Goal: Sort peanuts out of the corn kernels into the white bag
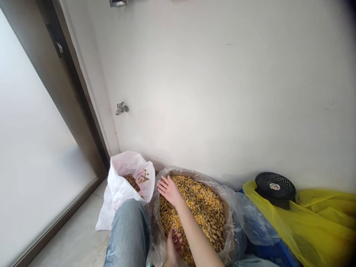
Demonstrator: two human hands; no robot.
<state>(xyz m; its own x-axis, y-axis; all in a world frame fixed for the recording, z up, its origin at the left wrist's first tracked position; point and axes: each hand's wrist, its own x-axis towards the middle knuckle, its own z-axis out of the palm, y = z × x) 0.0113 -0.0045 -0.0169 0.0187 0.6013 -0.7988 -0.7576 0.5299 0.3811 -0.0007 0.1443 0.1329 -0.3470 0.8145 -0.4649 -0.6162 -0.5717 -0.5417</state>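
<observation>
My right hand [169,191] reaches across the far left of a large plastic-lined sack [228,222], its fingers apart and nothing in them. Inside that sack lies a mix of yellow corn kernels [213,194] and brown pieces that look like unshelled peanuts [215,226]. Lower down, my left hand [174,243] is over the near left of the mix with its fingers curled; what they hold is hidden. Left of the right hand stands a white woven sack [118,189] with similar brown pieces [132,182]. Several pieces [144,176] show against its inner wall; I cannot tell whether they are airborne.
My jeans-covered knee [129,230] is beside the white sack. To the right are a black fan-like object [275,188], yellow netting [317,222] and a blue crate [274,252]. A wall tap [121,108] and a framed door [91,159] are at the left.
</observation>
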